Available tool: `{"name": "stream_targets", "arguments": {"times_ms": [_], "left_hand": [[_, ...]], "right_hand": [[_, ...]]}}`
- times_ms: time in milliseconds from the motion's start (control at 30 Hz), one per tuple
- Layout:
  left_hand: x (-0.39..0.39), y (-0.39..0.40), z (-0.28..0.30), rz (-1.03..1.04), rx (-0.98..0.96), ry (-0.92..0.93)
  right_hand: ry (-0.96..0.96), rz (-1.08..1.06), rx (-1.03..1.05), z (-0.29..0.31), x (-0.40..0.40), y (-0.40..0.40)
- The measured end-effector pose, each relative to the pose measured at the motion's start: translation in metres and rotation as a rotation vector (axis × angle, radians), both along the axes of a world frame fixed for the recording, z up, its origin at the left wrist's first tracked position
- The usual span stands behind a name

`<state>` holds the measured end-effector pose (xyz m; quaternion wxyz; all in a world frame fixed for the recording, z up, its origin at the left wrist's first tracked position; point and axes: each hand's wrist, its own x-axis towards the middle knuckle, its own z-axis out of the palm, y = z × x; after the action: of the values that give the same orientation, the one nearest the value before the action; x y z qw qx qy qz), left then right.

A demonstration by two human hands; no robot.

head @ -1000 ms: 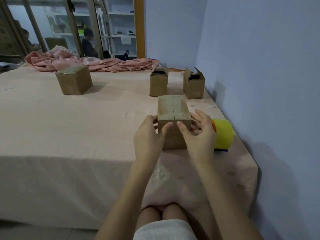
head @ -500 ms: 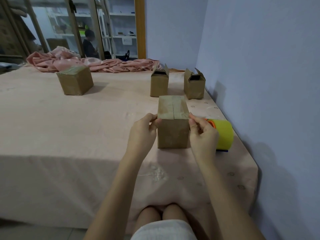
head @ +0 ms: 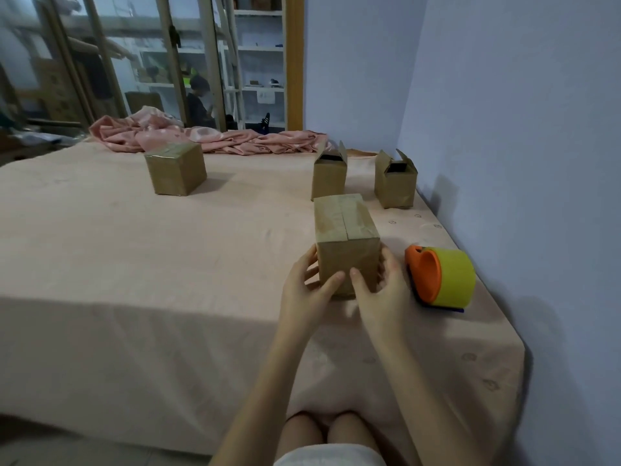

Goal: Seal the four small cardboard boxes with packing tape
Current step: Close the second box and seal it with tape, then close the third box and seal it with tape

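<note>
My left-hand fingers (head: 311,271) curl around the left side of the closed brown cardboard box (head: 346,242) in front of me, thumb pressed flat on its near face. My left hand (head: 304,292) grips it from that side. My right hand (head: 381,297) mirrors this: its fingers wrap the right side of the box and its thumb lies on the near face, tip almost meeting the left thumb. The box stands upright on the desk (head: 168,264), which is covered in a pale pink cloth; its 2 top flaps are folded down and meet along a seam running away from me.

Just right of this box, near my right hand, lies a roll of yellow packing tape on an orange dispenser (head: 442,280), resting on its side.

Beyond the box stand 2 small brown cardboard boxes with their flaps up: the nearer open box (head: 329,176) directly behind it, and the right open box (head: 396,183) close to the lilac wall (head: 521,129). Well to the left of the held box sits a taped brown cardboard box (head: 175,169), closed. Behind that one, a crumpled pink fabric (head: 208,137) lies along the far edge of the desk.
</note>
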<state>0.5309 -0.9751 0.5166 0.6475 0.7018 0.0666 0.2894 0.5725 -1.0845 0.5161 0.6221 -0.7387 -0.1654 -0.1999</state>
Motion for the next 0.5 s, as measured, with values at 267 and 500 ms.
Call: {"name": "stream_targets", "arguments": {"times_ms": [267,500], "left_hand": [[0.007,0.095,0.029,0.161,0.081,-0.099],[0.064,0.192,0.053,0.132,0.123,-0.057]], "right_hand": [[0.015,0.169,0.004,0.036,0.009,0.095],[0.027,0.195,-0.054,0.060,0.071,0.184]]}}
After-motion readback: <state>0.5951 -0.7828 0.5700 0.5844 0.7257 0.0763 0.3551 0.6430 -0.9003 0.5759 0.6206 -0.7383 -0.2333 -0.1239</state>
